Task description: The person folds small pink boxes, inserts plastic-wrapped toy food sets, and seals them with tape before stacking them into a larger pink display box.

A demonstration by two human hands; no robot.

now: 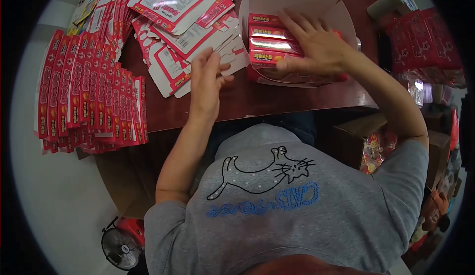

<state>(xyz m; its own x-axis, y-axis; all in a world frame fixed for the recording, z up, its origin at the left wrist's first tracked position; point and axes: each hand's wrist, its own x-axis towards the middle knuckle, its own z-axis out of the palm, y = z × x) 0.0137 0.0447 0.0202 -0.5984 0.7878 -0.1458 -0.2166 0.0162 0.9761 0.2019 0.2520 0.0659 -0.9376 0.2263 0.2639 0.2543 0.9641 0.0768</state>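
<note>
My right hand [321, 47] lies over a row of small red boxes [274, 43] inside an open white carton [349, 25]. Its fingers are stretched and spread across the box tops, with the thumb toward the near side. The hand covers the right part of the row. My left hand [205, 79] is raised above the table's front part, left of the carton. Loosely bent and apart, its fingers hold nothing that I can see. Just beyond it lie flat, unfolded red-and-white box blanks [190, 40].
Stacked red boxes [84, 87] stand at the table's left edge. More red packs [425, 42] are piled at the right. The dark red table [198, 109] ends close to my body. A cardboard box [366, 126] with wrapped goods stands below right, a black fan [120, 248] lower left.
</note>
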